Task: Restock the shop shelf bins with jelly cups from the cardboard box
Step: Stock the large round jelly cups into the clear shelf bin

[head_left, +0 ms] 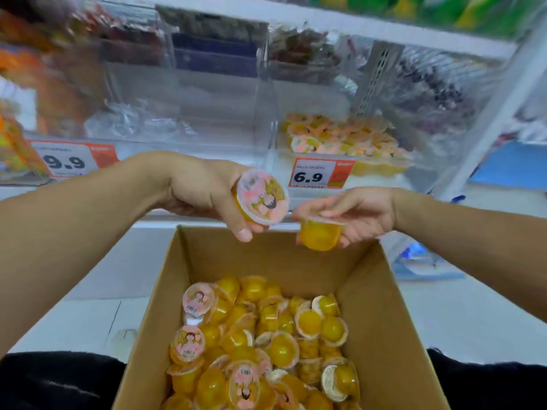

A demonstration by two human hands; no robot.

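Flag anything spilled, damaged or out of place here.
Nothing stands out. Both hands hold intact jelly cups; the rest lie jumbled but contained in the cardboard box.

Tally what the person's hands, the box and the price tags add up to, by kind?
Yellow jelly cups held in hands: 2, one in the left hand, one in the right hand
Brown cardboard boxes: 1
Readable white-and-orange price tags: 2, "9.9" and "6.9"
Total: 5

- Price tag [321, 174] reading 6.9, white and orange.
- Second price tag [74, 159] reading 9.9, left.
- Orange snack packets [17, 143], far left, blurred.
- Dark blue boxes [216, 54], upper shelf.
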